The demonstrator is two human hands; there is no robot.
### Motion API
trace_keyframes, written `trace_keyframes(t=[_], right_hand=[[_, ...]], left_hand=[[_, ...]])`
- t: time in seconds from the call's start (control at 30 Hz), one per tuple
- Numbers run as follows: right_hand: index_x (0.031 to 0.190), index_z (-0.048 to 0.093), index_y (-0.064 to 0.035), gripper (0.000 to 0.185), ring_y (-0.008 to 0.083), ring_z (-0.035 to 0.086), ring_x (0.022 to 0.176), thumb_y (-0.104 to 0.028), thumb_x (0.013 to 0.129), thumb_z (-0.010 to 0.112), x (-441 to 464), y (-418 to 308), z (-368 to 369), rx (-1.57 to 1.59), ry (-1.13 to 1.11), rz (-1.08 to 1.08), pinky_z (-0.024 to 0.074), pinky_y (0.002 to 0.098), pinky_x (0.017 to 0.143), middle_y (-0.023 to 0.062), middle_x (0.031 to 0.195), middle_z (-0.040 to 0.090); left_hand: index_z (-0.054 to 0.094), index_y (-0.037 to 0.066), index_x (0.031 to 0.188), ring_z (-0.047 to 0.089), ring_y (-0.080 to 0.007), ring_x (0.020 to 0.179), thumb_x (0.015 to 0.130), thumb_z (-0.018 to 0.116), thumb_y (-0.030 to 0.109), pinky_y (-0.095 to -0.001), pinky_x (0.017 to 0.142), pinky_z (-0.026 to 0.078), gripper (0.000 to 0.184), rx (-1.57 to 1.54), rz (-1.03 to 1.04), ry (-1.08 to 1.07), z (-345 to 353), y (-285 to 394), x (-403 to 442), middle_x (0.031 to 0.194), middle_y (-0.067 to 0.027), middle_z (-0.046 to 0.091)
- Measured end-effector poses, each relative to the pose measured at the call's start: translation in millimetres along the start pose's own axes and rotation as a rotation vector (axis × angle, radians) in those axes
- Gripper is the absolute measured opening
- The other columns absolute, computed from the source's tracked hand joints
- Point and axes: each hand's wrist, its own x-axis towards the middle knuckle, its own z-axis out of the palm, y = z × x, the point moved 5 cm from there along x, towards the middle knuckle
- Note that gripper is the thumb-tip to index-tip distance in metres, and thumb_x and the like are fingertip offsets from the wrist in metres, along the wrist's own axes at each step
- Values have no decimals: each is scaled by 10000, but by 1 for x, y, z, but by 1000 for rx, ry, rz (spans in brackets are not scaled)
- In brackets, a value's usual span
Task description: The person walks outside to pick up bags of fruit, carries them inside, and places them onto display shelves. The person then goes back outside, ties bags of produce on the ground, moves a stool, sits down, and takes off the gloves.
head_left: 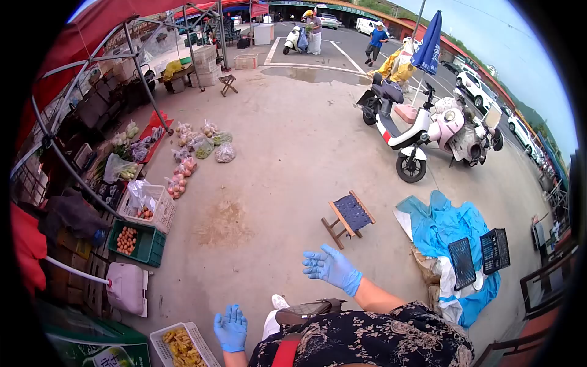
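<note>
the gloved left hand (231, 329) and right hand (333, 269) are spread, holding nothing, so no handling appears underway, with the white plastic crate (197, 334) left of the former, the folding stool (352, 213) ahead of the latter.

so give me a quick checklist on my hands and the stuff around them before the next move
1. Right hand free: ok, gloved, grip open with nothing in it.
2. Left hand free: ok, gloved, grip open, nothing seen in it.
3. Ground ahead free of obstacles: not ok, a small stool stands just beyond the right hand.
4. Blue sheet laid flat: not ok, it lies crumpled off to the right, by a black crate.
5. Contents of the white basket near the left hand identified: cannot tell, yellowish pieces too small to name.
</note>
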Motion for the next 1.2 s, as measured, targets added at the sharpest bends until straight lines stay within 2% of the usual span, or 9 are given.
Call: trace_keyframes(t=[0.1,0.2,0.37,0.47,0.53,0.67,0.87,1.1,1.2], right_hand=[[1201,497,16,562,293,604,910,-453,904,409,57,-72,6,-3,-7,-74,484,393,803,141,1001,612],[1170,518,-6,532,268,601,882,-456,907,407,100,-133,8,38,75,-192,473,372,795,122,989,603],[1188,504,20,573,291,609,886,-463,887,437,214,-207,-13,84,158,-213,486,390,785,138,974,619],[1166,513,5,542,274,604,875,-456,894,431,302,-264,-23,62,127,-131,480,387,782,127,983,608],[1162,512,-2,531,259,606,869,-455,897,428,374,-313,-4,5,122,-42,477,378,782,114,972,610],[1147,530,-12,518,242,613,875,-455,905,413,520,-384,66,-190,-28,73,485,356,782,104,972,622],[1155,526,-3,518,248,619,863,-445,911,410,712,-408,159,-270,-152,245,493,350,773,112,961,628],[1160,526,-3,505,244,617,851,-428,915,407,878,-411,210,-214,-78,418,491,349,771,112,957,628],[1164,524,-3,510,241,616,850,-431,914,406,939,-431,239,-230,-78,403,489,346,772,112,960,627]], left_hand=[[512,53,1191,589,-245,986,858,475,335,-389,804,478,438,65,-8,-82,104,52,100,1164,-133,573],[520,59,1190,595,-248,971,877,461,330,-394,811,483,418,141,45,-185,203,95,187,1147,-129,587],[506,37,1202,587,-249,985,876,476,294,-392,818,485,416,221,57,-281,298,122,326,1173,-147,565],[486,34,1226,582,-256,997,878,473,292,-401,836,480,433,181,20,-238,308,124,398,1178,-152,563],[477,35,1238,581,-262,1003,880,468,292,-409,848,477,441,94,61,-176,319,134,434,1177,-151,566],[480,35,1238,583,-261,998,875,476,289,-404,848,475,443,-36,160,-46,327,164,462,1186,-145,564],[531,31,1188,585,-251,1005,884,455,280,-389,857,471,401,-235,400,126,303,231,522,1167,-146,578],[542,36,1168,584,-247,1006,885,445,284,-391,854,468,389,-257,353,183,315,376,659,1166,-146,579],[529,32,1181,576,-245,1014,885,444,285,-382,847,468,399,-190,430,149,373,480,717,1185,-146,566]])
